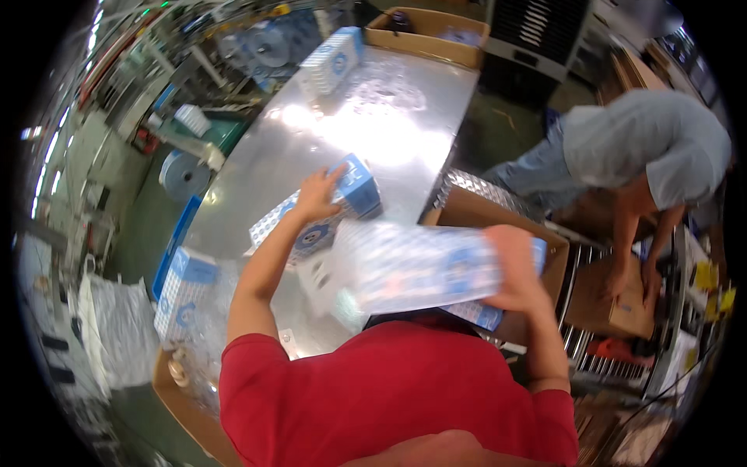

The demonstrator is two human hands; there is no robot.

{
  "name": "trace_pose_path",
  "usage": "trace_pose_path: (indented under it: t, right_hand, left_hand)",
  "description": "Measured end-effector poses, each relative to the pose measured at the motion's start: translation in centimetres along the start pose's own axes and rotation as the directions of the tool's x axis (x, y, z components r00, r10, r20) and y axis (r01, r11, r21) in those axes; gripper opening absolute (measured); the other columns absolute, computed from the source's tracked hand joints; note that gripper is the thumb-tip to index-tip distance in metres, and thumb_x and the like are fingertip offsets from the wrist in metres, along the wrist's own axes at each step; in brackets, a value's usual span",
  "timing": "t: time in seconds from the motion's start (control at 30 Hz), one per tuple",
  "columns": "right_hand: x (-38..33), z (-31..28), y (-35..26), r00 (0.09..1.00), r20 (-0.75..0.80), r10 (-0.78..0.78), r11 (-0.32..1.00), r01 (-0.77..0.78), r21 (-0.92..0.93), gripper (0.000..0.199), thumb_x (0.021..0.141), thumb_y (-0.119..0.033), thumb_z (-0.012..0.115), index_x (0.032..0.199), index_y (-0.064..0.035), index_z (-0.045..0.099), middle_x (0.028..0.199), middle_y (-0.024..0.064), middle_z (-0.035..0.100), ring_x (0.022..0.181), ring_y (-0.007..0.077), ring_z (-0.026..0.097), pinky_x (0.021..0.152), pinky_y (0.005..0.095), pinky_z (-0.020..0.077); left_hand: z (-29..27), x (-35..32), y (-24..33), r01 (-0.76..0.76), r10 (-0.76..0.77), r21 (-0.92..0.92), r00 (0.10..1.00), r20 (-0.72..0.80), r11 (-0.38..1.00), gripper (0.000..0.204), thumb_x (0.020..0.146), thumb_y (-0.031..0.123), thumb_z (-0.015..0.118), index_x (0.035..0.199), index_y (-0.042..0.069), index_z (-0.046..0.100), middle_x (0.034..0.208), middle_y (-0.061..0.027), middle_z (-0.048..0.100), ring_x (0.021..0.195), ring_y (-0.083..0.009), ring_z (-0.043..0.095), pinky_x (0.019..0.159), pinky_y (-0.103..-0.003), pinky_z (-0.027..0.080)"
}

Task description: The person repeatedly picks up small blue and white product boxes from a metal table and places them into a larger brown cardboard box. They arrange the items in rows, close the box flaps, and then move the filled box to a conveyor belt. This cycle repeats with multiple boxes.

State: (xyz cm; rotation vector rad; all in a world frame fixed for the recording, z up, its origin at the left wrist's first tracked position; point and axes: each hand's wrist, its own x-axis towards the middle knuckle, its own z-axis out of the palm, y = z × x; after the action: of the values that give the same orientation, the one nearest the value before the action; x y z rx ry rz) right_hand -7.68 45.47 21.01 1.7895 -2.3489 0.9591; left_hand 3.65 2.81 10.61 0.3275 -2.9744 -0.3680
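My right hand (pixel 513 268) grips the end of a long blue-and-white patterned pack (pixel 420 268), blurred by motion, tilted over the table's near right edge. My left hand (pixel 317 196) rests with fingers apart on top of another blue-and-white pack (pixel 359 187), lying on the metal table. Between the two packs, a pale blurred piece (pixel 319 280) shows below the held one; I cannot tell what it is. Under my right hand, part of a further blue-and-white pack (pixel 476 313) shows by an open cardboard box (pixel 554 268).
The shiny metal table (pixel 257 167) bears another pack (pixel 333 62) at its far end, near a cardboard tray (pixel 426 47). One more pack (pixel 184 288) stands at the left. A co-worker (pixel 622 140) bends over a carton (pixel 599 300) on a roller conveyor (pixel 615 375) at the right.
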Motion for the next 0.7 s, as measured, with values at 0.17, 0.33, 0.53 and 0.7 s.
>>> trace_pose_path:
  t: [0.17, 0.33, 0.53, 0.7]
  right_hand:
    - [-23.4, -4.5, 4.4, 0.501, -0.166, 0.85, 0.274, -0.15, 0.95, 0.081, 0.072, -0.032, 0.072, 0.135, 0.003, 0.034, 0.126, 0.02, 0.051, 0.119, 0.0313, 0.049, 0.103, 0.0454, 0.0374]
    - [-28.3, 0.7, 6.4, -0.12, -0.242, 0.963, 0.263, 0.203, 0.943, 0.062, 0.09, -0.047, 0.044, 0.135, -0.0057, 0.038, 0.13, 0.0106, 0.049, 0.116, 0.0256, 0.051, 0.1, 0.0411, 0.0403]
    - [-24.3, -0.9, 4.7, 0.02, -0.16, 0.987, 0.147, 0.302, 0.942, 0.064, 0.091, -0.05, 0.041, 0.138, -0.008, 0.033, 0.132, 0.0108, 0.046, 0.116, 0.0273, 0.05, 0.097, 0.0415, 0.0427]
    - [-19.9, -1.6, 1.4, 0.507, -0.137, 0.851, 0.361, -0.375, 0.854, 0.074, 0.074, -0.014, 0.07, 0.134, 0.0041, 0.03, 0.127, 0.0189, 0.046, 0.114, 0.0345, 0.05, 0.094, 0.0483, 0.0422]
  left_hand:
    - [-4.4, -1.6, 7.4, -0.489, 0.503, 0.118, 0.846, -0.178, 0.864, 0.071, 0.059, 0.015, 0.076, 0.127, 0.018, 0.053, 0.128, -0.0209, 0.043, 0.107, -0.0386, 0.047, 0.091, -0.045, 0.037]
    - [-4.7, 2.4, 18.2, -0.729, 0.638, -0.35, 0.684, -0.353, 0.588, 0.069, 0.06, 0.017, 0.076, 0.126, 0.016, 0.054, 0.13, -0.0232, 0.041, 0.113, -0.0405, 0.045, 0.09, -0.046, 0.038]
    - [9.1, 2.8, 31.0, -0.686, 0.867, -0.538, 0.32, 0.383, 0.491, 0.068, 0.075, 0.043, 0.062, 0.135, 0.017, 0.043, 0.122, -0.0228, 0.048, 0.107, -0.0378, 0.051, 0.084, -0.047, 0.044]
    - [19.8, -0.4, 26.1, -0.493, 0.561, -0.361, 0.354, 0.748, 0.792, 0.056, 0.088, 0.041, 0.049, 0.134, 0.011, 0.04, 0.116, -0.0197, 0.055, 0.103, -0.0355, 0.055, 0.079, -0.047, 0.048]
